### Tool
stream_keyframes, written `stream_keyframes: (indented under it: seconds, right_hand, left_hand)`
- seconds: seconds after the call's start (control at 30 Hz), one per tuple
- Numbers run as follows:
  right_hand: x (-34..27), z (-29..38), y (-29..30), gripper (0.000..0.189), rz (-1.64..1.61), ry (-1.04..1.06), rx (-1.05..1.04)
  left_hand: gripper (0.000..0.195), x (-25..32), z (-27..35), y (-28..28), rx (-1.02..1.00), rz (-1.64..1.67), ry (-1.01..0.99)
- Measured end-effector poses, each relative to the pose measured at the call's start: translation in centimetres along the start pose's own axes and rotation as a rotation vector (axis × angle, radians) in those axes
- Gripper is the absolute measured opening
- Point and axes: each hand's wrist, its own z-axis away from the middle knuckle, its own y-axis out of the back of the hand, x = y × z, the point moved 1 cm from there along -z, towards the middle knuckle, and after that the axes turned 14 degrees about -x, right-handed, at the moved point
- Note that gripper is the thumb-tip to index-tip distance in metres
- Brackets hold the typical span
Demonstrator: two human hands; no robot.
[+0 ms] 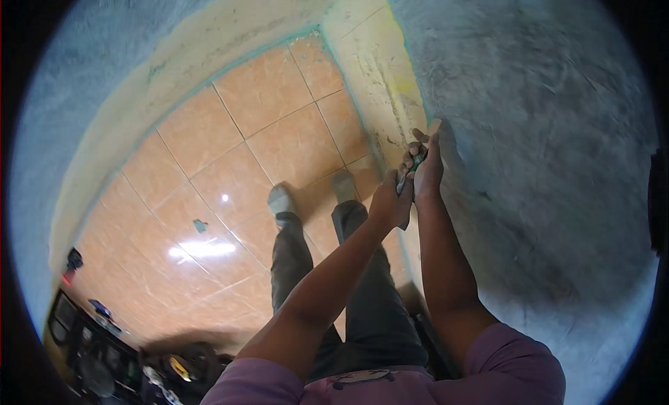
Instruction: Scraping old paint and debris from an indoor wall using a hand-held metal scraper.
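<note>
My left hand (389, 198) and my right hand (429, 170) meet in front of me, close beside the wall on the right. Curled fingers of my right hand surround a small green object (417, 161), mostly hidden, its kind unclear. Between the fingers of my left hand shows a thin grey piece (401, 185). A dark pointed tip (404, 225) sticks out below that hand; whether it belongs to the same piece cannot be told. Near the hands, a teal-edged pale band (389, 86) of bare old paint borders the grey wall surface (522, 144).
Orange floor tiles (277, 117) reach the wall corner, under my feet (281, 198). A grey flake (200, 226) lies on them beside a bright lamp reflection. At the lower left stands a dark rack (89, 347) with assorted items. Pale crumbs (308, 37) lie in the corner.
</note>
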Motion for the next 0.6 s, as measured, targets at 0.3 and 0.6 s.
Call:
stream_keyframes:
  seconds: [0.3, 0.6]
  right_hand:
    - [0.9, -2.9, 1.9, 0.04, 0.22, -0.071, -0.002]
    - [0.0, -4.5, 1.4, 0.04, 0.346, -0.142, 0.048]
  left_hand:
    - [0.029, -3.4, -3.9, -4.2, 0.19, 0.321, -0.124]
    - [0.031, -2.3, -4.7, -4.4, 0.189, 0.428, -0.027]
